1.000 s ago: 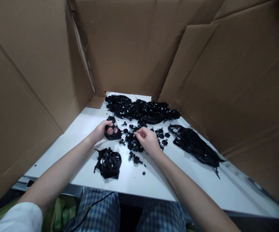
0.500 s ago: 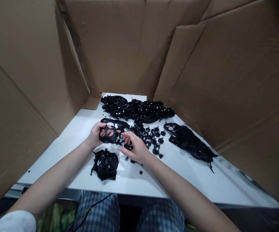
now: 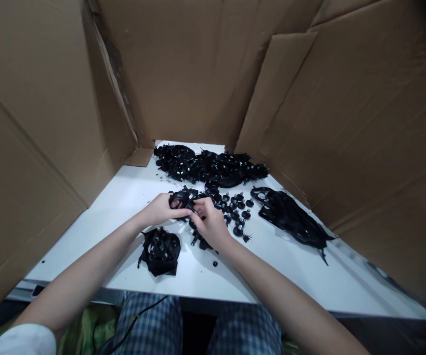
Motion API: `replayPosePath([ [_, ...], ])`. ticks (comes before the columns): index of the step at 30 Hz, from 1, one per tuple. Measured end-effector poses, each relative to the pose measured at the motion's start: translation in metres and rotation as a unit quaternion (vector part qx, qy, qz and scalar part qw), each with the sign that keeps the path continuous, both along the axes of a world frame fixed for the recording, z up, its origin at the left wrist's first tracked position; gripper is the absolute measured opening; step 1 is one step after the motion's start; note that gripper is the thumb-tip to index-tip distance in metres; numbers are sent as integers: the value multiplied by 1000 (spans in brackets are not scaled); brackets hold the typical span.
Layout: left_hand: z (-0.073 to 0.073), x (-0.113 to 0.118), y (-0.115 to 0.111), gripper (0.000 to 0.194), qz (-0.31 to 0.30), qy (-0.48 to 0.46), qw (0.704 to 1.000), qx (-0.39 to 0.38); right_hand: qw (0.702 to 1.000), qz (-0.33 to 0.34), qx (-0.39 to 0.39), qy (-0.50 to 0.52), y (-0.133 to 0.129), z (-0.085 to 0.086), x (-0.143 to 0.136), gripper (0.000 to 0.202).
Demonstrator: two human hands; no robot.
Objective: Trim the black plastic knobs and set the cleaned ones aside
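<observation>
My left hand (image 3: 163, 209) is closed on a limp black sheet with round holes (image 3: 187, 196), its thumb pointing right. My right hand (image 3: 210, 222) meets it from the right, fingers and thumb pinched together at the sheet's right edge. A small dark part seems to be in that pinch, but the fingers hide most of it. Just right of my right hand lie several black discs with metal studs (image 3: 239, 224). Closer to me, left of centre, a crumpled black sheet (image 3: 161, 252) has small dark pieces on it.
A long heap of black parts (image 3: 209, 166) stretches along the back of the white table (image 3: 109, 251). To the right lies a bundle of black sheets (image 3: 290, 217). Cardboard walls (image 3: 198, 74) enclose the table at the back and both sides. A tiny black ring (image 3: 214, 264) lies near the front.
The holed sheet has been lowered and turned, so its holes no longer face me. My left hand has moved right, and both hands now meet at its edge. My right fingers have closed.
</observation>
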State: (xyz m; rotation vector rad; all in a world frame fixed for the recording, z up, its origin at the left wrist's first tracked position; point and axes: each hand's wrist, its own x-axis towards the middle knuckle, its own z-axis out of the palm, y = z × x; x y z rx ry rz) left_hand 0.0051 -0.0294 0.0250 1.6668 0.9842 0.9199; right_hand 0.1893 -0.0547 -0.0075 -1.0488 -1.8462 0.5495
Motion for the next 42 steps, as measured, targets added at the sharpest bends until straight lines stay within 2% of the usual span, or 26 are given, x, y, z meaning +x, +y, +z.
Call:
replayPosePath([
  [4, 4, 0, -3, 23, -48, 117, 987, 100, 1000, 14, -1, -13, -2, 2, -1, 15],
  [6, 5, -1, -3, 20, -69, 144, 980, 121, 999, 30, 0, -12, -1, 3, 0, 13],
  [12, 5, -11, 5, 22, -94, 155, 978, 103, 997, 68, -32, 14, 0, 6, 2, 6],
  [18, -2, -12, 6, 36, -144, 155, 977, 39, 998, 60, -20, 23, -3, 11, 4, 10],
  [23, 0, -7, 1, 28, -149, 158, 975, 54, 999, 49, 22, -10, -2, 10, 4, 9],
  [30, 5, -4, -3, 14, -167, 133, 973, 91, 998, 56, 32, -21, -5, 12, 4, 12],
  [37, 0, 3, -9, 9, -116, 117, 980, 114, 993, 68, 92, -38, -6, 15, 6, 17],
  [39, -1, 5, -10, 10, -106, 112, 982, 112, 995, 77, 68, -4, -4, 14, 6, 17],
  [42, -2, 7, -10, 12, -103, 98, 985, 100, 992, 95, -26, 74, -2, 11, 6, 17],
])
